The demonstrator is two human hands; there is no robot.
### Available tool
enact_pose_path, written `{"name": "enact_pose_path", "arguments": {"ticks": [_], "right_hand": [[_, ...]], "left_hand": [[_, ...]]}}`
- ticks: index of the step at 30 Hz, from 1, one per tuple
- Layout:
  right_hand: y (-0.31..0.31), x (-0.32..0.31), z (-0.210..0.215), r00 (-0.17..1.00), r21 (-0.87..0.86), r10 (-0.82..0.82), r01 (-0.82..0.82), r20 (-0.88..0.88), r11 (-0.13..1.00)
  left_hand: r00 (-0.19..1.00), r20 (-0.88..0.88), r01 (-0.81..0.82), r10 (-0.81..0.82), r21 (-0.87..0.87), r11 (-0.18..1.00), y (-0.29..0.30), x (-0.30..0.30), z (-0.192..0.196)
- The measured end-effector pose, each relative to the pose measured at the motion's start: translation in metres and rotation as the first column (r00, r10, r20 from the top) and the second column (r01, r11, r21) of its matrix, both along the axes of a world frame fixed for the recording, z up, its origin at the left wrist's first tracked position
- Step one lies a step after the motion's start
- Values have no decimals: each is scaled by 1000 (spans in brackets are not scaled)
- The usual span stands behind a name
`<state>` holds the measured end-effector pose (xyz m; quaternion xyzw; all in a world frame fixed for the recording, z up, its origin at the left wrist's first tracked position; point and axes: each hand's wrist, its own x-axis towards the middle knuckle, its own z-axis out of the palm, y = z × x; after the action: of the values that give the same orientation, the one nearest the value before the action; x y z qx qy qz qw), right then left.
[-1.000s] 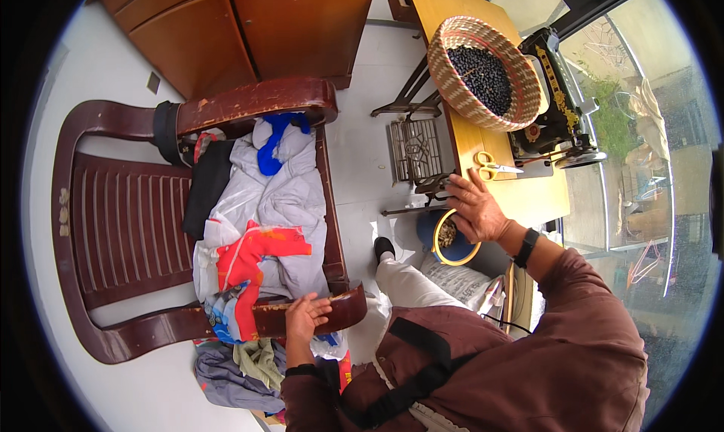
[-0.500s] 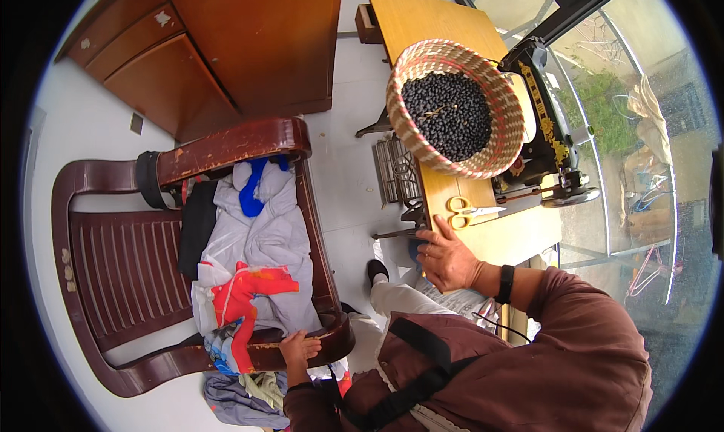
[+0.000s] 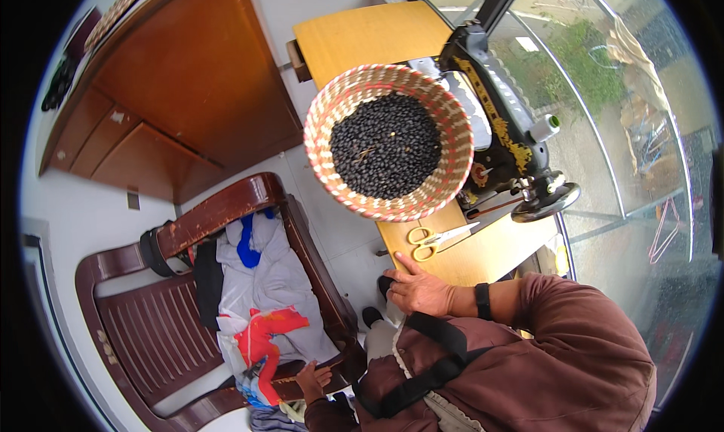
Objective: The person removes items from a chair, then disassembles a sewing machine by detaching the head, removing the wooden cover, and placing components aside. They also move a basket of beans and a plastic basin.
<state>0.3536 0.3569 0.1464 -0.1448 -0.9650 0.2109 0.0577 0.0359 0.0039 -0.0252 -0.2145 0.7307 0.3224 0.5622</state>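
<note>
My right hand (image 3: 419, 290) lies flat on the near edge of the yellow wooden table (image 3: 483, 257), fingers spread, holding nothing. A black band sits on its wrist. Just beyond its fingertips lie yellow-handled scissors (image 3: 431, 240). My left hand (image 3: 312, 379) rests on the front end of the dark red chair's armrest (image 3: 320, 281), with its fingers apart. Next to that hand, a pile of clothes (image 3: 265, 296) in grey, blue and red lies on the chair seat.
A woven basket (image 3: 332, 177) full of small black seeds stands on the table beside a black sewing machine (image 3: 507, 141). A brown wooden cabinet (image 3: 173, 107) stands behind the chair. Large windows run along the right side.
The view has risen and come closer to the basket and table. My right hand left a dark round thing below the table and moved up onto the table edge. My left hand stays on the armrest.
</note>
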Motion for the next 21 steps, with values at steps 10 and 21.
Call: {"name": "enact_pose_path", "arguments": {"ticks": [10, 21], "right_hand": [[-5, -1, 0, 997, 76, -78, 79, -22, 994], [0, 3, -5, 997, 42, -37, 39, -61, 998]], "left_hand": [[967, 33, 253, -251, -104, 962, 45, 3, -3], [911, -220, 411, -350, 565, 715, 332, -2, 110]]}}
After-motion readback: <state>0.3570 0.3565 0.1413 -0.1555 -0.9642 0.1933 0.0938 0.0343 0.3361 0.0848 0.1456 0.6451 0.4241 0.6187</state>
